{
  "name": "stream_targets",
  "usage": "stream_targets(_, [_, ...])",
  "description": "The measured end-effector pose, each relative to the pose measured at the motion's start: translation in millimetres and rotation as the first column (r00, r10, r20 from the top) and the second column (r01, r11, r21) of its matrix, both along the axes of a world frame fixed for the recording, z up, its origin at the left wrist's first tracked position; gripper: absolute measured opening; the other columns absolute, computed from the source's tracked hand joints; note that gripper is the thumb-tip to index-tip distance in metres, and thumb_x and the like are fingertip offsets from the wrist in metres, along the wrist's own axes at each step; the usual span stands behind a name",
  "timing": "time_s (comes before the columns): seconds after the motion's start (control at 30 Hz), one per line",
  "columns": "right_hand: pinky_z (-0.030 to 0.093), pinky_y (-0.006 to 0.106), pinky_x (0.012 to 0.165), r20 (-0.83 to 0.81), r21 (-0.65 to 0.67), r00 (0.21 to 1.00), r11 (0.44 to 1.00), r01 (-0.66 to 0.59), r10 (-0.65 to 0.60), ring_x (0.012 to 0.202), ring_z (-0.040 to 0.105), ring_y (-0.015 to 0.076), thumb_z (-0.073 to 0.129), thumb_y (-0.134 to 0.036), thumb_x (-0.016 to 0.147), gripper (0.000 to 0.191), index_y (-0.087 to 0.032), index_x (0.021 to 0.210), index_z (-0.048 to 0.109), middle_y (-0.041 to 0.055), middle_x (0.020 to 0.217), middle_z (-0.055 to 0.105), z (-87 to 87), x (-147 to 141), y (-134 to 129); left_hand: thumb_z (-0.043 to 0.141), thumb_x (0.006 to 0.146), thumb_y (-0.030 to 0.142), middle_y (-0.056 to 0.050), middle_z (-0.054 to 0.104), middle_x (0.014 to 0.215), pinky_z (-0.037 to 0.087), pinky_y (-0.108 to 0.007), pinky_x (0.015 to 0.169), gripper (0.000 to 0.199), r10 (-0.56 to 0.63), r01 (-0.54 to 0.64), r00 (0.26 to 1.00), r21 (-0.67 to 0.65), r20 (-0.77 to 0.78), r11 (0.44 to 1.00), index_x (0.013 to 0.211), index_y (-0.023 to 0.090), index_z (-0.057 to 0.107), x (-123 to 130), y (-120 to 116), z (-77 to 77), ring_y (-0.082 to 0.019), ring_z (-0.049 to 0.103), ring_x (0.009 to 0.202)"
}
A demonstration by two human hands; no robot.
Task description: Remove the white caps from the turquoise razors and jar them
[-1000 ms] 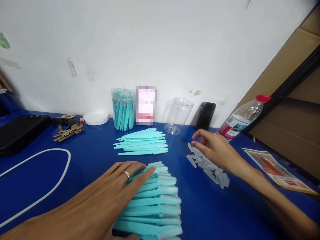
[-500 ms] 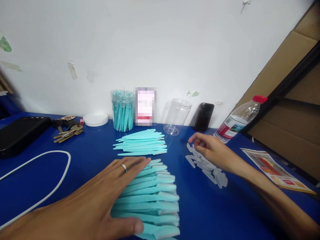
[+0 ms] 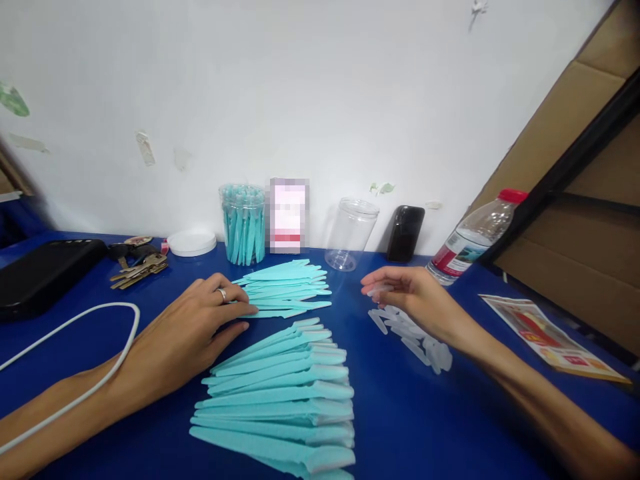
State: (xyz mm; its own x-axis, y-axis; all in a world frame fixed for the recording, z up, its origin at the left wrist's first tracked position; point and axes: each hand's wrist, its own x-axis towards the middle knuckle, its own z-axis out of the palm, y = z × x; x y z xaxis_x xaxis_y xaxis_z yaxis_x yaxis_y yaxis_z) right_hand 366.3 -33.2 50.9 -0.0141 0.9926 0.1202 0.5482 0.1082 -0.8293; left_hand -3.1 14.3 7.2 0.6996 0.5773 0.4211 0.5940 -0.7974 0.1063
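Note:
At the far pile of turquoise eyebrow razors (image 3: 285,283), my left hand (image 3: 207,317) has its thumb and index finger around the handle end of the nearest razor (image 3: 305,308), which still lies on the table. That handle end is partly hidden by the fingers. A second pile of eyebrow razors (image 3: 280,400), with translucent caps over their blade ends, is fanned out closer to me. My right hand (image 3: 407,290) pinches a small translucent cap (image 3: 381,289) just above a heap of loose caps (image 3: 415,337).
Along the wall stand a jar full of turquoise razors (image 3: 244,227), a tilted clear jar (image 3: 351,237), a black phone-like object (image 3: 406,233) and a water bottle (image 3: 470,243). A white lid (image 3: 191,244), keys (image 3: 140,270), a black case (image 3: 47,273) and a white cable (image 3: 131,320) lie left.
My left hand has moved off the near pile, away from me, to the far pile's razors. My right hand has lifted a cap from the heap and shifted slightly left.

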Motion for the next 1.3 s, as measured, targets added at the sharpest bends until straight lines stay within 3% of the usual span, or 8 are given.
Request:
stream_targets(0.13, [0.061, 0.036, 0.068, -0.090, -0.005, 0.996, 1.000, -0.012, 0.012, 0.070, 0.074, 0.0215, 0.074, -0.038, 0.078, 0.029, -0.019, 0.100, 0.076, 0.0093, 0.093, 0.084, 1.9, -9, -5, 0.049, 0.107, 0.034, -0.006, 0.073, 0.099, 0.046, -0.041, 0.082, 0.029, 0.041, -0.041, 0.999, -0.005, 0.001, 0.999, 0.097, 0.025, 0.075, -2, 7, 2.1, -0.028, 0.061, 0.093])
stream_targets(0.3, [0.061, 0.034, 0.061, -0.192, 0.003, 0.981, 0.999, -0.033, 0.033, 0.065, 0.072, 0.0206, 0.075, -0.036, 0.081, 0.027, -0.020, 0.102, 0.072, 0.0072, 0.085, 0.081, -0.4, -16, -10, 0.047, 0.104, 0.032, -0.009, 0.072, 0.099, 0.050, -0.043, 0.084, 0.026, 0.096, -0.097, 0.995, -0.054, -0.013, 0.994, 0.102, 0.021, 0.071, -3, 10, 1.6, -0.030, 0.065, 0.095])
stream_targets(0.6, [0.061, 0.040, 0.077, 0.027, 0.065, 1.000, 0.998, -0.005, 0.003, 0.084, 0.077, 0.0269, 0.068, -0.033, 0.084, 0.019, -0.021, 0.097, 0.075, 0.0103, 0.097, 0.082, -7.9, -20, -13, 0.031, 0.106, 0.034, -0.011, 0.066, 0.090, 0.049, -0.046, 0.079, 0.038, 0.156, -0.161, 0.987, -0.110, -0.048, 0.981, 0.084, 0.022, 0.061, 7, 3, 9.8, -0.031, 0.061, 0.084])
stream_targets(0.7, [0.061, 0.038, 0.070, 0.024, 0.046, 1.000, 0.999, -0.015, 0.013, 0.077, 0.077, 0.0251, 0.065, -0.036, 0.089, 0.023, -0.021, 0.106, 0.072, 0.0098, 0.097, 0.082, -10.0, -22, -15, 0.028, 0.107, 0.036, -0.009, 0.063, 0.086, 0.046, -0.045, 0.074, 0.037, 0.204, -0.205, 0.979, -0.095, -0.016, 0.974, 0.086, 0.023, 0.055, 7, -1, 13.0, -0.030, 0.059, 0.079])
stream_targets(0.83, [0.051, 0.030, 0.053, 0.038, 0.092, 0.999, 0.996, -0.019, 0.016, 0.055, 0.063, 0.0176, 0.059, -0.040, 0.100, 0.021, -0.023, 0.110, 0.065, 0.0006, 0.074, 0.073, -10.8, -23, -18, 0.025, 0.112, 0.036, 0.002, 0.055, 0.073, 0.041, -0.034, 0.059, 0.029, 0.220, -0.209, 0.973, -0.134, 0.069, 0.969, 0.092, 0.026, 0.044, 5, -8, 11.8, -0.021, 0.054, 0.058])
stream_targets(0.97, [0.035, 0.024, 0.050, -0.101, 0.055, 0.995, 0.998, 0.000, 0.005, 0.053, 0.048, 0.0132, 0.061, -0.047, 0.102, 0.025, -0.023, 0.102, 0.063, -0.0052, 0.061, 0.057, -3.7, -26, -23, 0.032, 0.114, 0.034, 0.009, 0.047, 0.064, 0.035, -0.028, 0.049, 0.024, 0.146, -0.120, 0.970, -0.139, 0.194, 0.983, 0.094, 0.027, 0.043, 9, -18, 11.7, -0.015, 0.046, 0.048])
stream_targets(1.1, [0.026, 0.023, 0.051, -0.345, -0.124, 0.938, 0.990, -0.069, 0.022, 0.055, 0.041, 0.0101, 0.070, -0.050, 0.097, 0.031, -0.020, 0.102, 0.067, -0.0046, 0.065, 0.057, 6.8, -36, -30, 0.038, 0.114, 0.033, 0.011, 0.047, 0.061, 0.035, -0.026, 0.046, 0.020, 0.137, -0.126, 0.957, -0.060, 0.254, 0.990, 0.099, 0.026, 0.049, 16, -29, 19.5, -0.013, 0.045, 0.043])
stream_targets(1.3, [0.035, 0.020, 0.056, -0.623, -0.261, 0.780, 0.956, -0.137, -0.058, 0.061, 0.047, 0.0082, 0.093, -0.030, 0.079, 0.029, -0.017, 0.099, 0.075, -0.0014, 0.078, 0.067, 7.3, -46, -35, 0.039, 0.115, 0.033, 0.007, 0.064, 0.074, 0.044, -0.025, 0.053, 0.020, 0.109, -0.117, 0.958, 0.016, 0.265, 0.993, 0.102, 0.026, 0.052, 20, -39, 24.9, -0.013, 0.062, 0.053])
